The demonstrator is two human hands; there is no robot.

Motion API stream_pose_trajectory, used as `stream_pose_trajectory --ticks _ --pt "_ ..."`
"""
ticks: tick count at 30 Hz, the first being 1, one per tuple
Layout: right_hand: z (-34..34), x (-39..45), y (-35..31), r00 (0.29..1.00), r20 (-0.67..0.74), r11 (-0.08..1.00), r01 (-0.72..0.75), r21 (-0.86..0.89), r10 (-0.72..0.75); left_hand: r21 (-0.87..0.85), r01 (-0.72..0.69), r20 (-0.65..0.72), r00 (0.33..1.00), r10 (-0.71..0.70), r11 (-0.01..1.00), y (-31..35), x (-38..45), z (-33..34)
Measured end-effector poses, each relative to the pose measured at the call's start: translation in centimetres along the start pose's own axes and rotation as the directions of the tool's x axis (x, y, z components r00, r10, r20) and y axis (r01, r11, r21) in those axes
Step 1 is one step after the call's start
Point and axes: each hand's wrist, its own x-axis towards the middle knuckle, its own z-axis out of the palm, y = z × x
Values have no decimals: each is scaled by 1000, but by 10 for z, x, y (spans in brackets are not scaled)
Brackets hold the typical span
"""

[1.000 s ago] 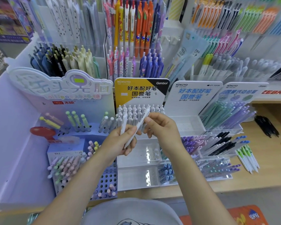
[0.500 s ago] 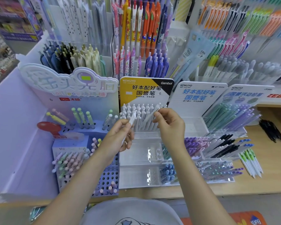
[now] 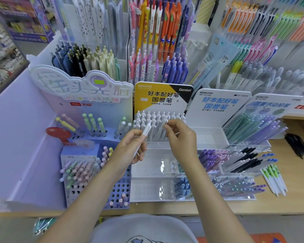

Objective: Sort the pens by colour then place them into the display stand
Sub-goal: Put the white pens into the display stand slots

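The left hand (image 3: 132, 146) is curled around a white pen (image 3: 146, 131), which is held upright-tilted with its cap end pointing toward the block of white pens (image 3: 156, 123) in the yellow-carded display stand (image 3: 162, 95). A second ago two white pens were being handled between the hands, low and near the clear trays; only one is now kept in the left hand, and it has been raised to the front edge of the row.

Just right of it, the right hand (image 3: 181, 137) is pinched on the top of another white pen (image 3: 165, 123) already among the standing ones, thumb and forefinger closed on its cap. That pen has been carried up from the hands into the rack within the last second, so one insertion is judged to be all but finished.

Further right, the blue-carded stand (image 3: 219, 102) is seen with an unfilled clear tray, and purple pens (image 3: 212, 155) and black pens (image 3: 246, 156) lie in lower compartments. Loose green-and-white pens (image 3: 274, 179) rest on the wooden counter (image 3: 297, 195).

The white group is thus nearly seated; the left hand's pen is expected to follow into the same row, and care is needed not to knock neighbouring caps.
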Motion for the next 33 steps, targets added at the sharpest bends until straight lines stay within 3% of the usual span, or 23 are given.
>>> stream_pose_trajectory --ticks 6,9,11,14,16,20,22,24,26,27,30,33 --pt "12 -4 5 989 127 992 -57 -114 72 -25 -31 -45 999 30 999 3 -2 5" --pt "4 -6 -1 984 105 981 -131 -141 147 -24 -42 -43 998 41 999 4 -2 5" --pt "-6 -9 -11 976 83 979 -204 17 202 -20 -43 -45 998 42 999 4 -2 6" --pt "-18 -11 -31 933 230 885 -340 319 276 12 -48 -41 998 48 999 4 0 11" --pt "-21 -11 -38 922 277 864 -359 354 270 47 -43 -17 999 44 998 6 0 17" --pt "-32 -6 -39 942 193 846 -333 416 276 218 -119 59 992 108 969 17 2 23" --pt "-40 -2 -36 951 95 845 -307 438 296 484 -288 53 952 300 827 24 4 17" --pt "-45 3 -29 952 -11 866 -274 419 306 723 -425 118 853 509 545 28 7 7" --pt "-44 6 -23 957 -63 899 -243 364 285 867 -443 249 783 570 230 24 17 -4" --pt "-42 8 -21 961 -67 910 -230 344 268 904 -412 293 791 537 114 20 22 -8" --pt "-33 8 -15 974 -64 938 -191 290 218 943 -332 320 860 397 -41 6 33 -16" --pt "-25 7 -8 988 -54 971 -129 202 142 946 -317 317 863 393 -65 -3 36 -16"
